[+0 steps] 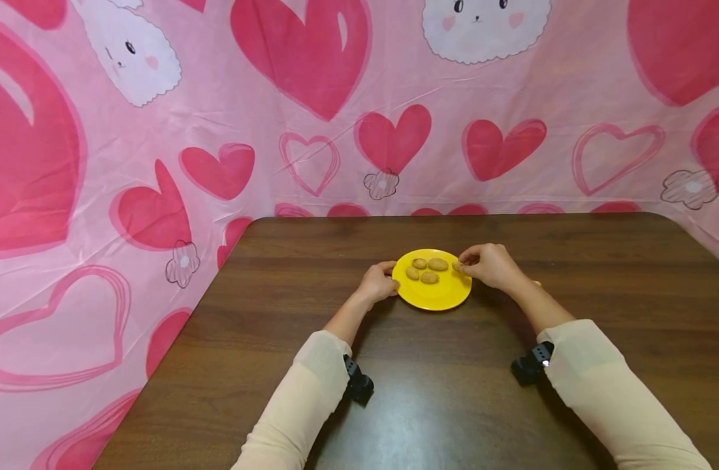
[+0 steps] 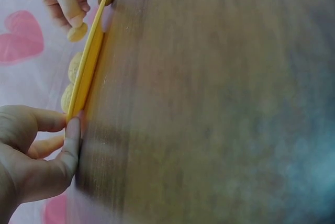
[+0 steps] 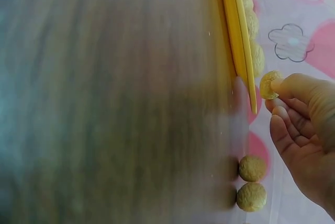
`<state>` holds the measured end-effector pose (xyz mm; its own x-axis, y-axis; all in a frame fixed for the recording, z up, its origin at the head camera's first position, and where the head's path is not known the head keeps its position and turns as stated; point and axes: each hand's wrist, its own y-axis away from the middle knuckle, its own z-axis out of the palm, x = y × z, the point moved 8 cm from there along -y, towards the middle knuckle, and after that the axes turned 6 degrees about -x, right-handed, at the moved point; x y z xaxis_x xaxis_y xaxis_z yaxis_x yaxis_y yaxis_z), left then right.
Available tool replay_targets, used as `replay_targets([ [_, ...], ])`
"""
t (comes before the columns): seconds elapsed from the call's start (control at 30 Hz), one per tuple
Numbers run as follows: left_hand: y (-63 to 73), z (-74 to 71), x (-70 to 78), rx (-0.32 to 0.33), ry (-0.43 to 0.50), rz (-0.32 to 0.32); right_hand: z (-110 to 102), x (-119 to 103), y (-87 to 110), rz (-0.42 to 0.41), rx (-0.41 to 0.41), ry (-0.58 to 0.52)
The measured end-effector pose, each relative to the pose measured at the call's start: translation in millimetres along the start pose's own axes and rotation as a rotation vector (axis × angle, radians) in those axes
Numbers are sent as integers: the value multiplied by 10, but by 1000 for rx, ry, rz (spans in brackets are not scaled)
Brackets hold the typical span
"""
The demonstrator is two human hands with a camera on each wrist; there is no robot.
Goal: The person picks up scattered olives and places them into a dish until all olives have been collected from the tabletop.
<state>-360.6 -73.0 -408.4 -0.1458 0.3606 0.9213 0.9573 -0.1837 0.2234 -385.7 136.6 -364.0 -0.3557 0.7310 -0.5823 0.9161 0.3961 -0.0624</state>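
Observation:
A round yellow plate sits on the brown table, with several small tan potatoes grouped on its far and left part. The left hand grips the plate's left rim; in the left wrist view its thumb is below the edge and fingers above. Over the plate's right edge, the right hand pinches one small potato between thumb and fingertips. From the right wrist, this potato shows just above the rim, with the other fingers loosely curled.
Two more potatoes rest side by side on the table, right of the plate; the right forearm mostly hides them in the head view. A pink heart-patterned cloth hangs behind the table and along its left side.

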Motion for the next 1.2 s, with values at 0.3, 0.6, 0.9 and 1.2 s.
replay_targets([
  [0.3,-2,3,8,-6,6,7,58,-37,-26,23,-33,8],
  [0.6,-1,0,6,-6,12,7,151,-58,-72,35,-78,2],
  [0.9,3,1,2,-1,16,-1,192,-85,-94,39,-96,5],
  [1.2,3,-2,9,0,14,-4,222,-88,-101,56,-115,-14],
])
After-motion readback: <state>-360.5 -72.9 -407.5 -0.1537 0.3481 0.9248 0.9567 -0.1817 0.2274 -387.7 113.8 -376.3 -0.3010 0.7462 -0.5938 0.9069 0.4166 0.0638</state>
